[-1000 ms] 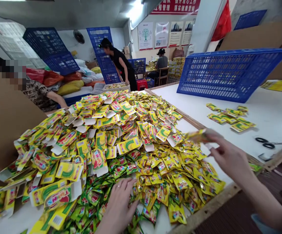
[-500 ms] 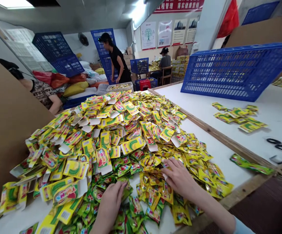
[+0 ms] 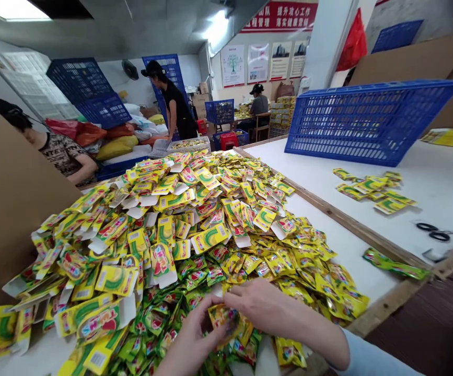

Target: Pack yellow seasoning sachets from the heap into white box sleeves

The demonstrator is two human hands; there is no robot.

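Observation:
My left hand (image 3: 195, 334) is curled round small yellow packets (image 3: 224, 319), thumb on the near side. My right hand (image 3: 257, 307) meets it from the right, its fingers bent over the same packets at their far side; its fingertips are partly hidden. Green packets (image 3: 151, 318) with red fruit prints lie loose to the left and under my hands. A heap of yellow packets (image 3: 312, 271) spreads to the right. Beyond is a big pile of yellow printed boxes (image 3: 210, 237), several with white flaps open.
A wooden strip (image 3: 332, 211) divides the white tabletop. On its far side are a blue crate (image 3: 359, 125), several flat boxes (image 3: 375, 190) and scissors (image 3: 433, 231). A long green packet (image 3: 394, 263) lies near the edge. Cardboard (image 3: 14, 219) stands at left. Other people (image 3: 175, 104) are beyond.
My right hand has moved left and down from the yellow heap to my left hand. My left hand has shifted right from the green packets, and yellow packets are now between both hands.

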